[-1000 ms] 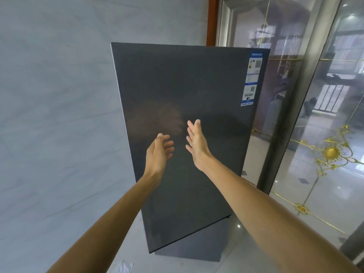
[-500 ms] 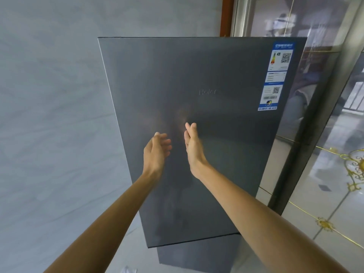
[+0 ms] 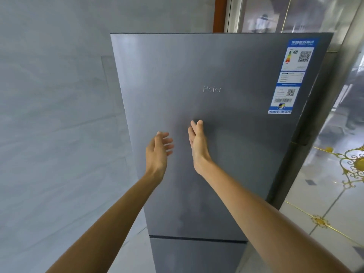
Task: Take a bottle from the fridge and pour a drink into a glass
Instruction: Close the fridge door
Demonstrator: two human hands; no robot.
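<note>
Grey brushed metal fills the middle of the view: the fridge [image 3: 226,154] stands straight ahead with its upper door closed. A thin dark seam low down divides that door from the lower door [image 3: 197,255], which is closed too. A raised logo [image 3: 212,89] sits on the upper door, and a blue and white label [image 3: 289,75] is stuck near its top right corner. Both bare arms reach forward in front of the upper door. The left hand [image 3: 158,152] holds nothing. Its palm is turned toward the other hand and its fingers [image 3: 167,143] are loosely curved and a little spread, their tips blurred. The right hand [image 3: 198,143] is seen edge-on with its palm facing left. Its fingers [image 3: 196,126] are straight, pressed together and pointing up, and it grips nothing. The tips lie over a faint shadow on the door, but whether they touch the metal cannot be told. The 2 hands are near each other and apart. A pale grey wall [image 3: 59,115] runs along the left, a glass door [image 3: 295,14] rises behind the fridge on the right, and a glossy tiled floor [image 3: 325,194] with gold patterns lies below it.
</note>
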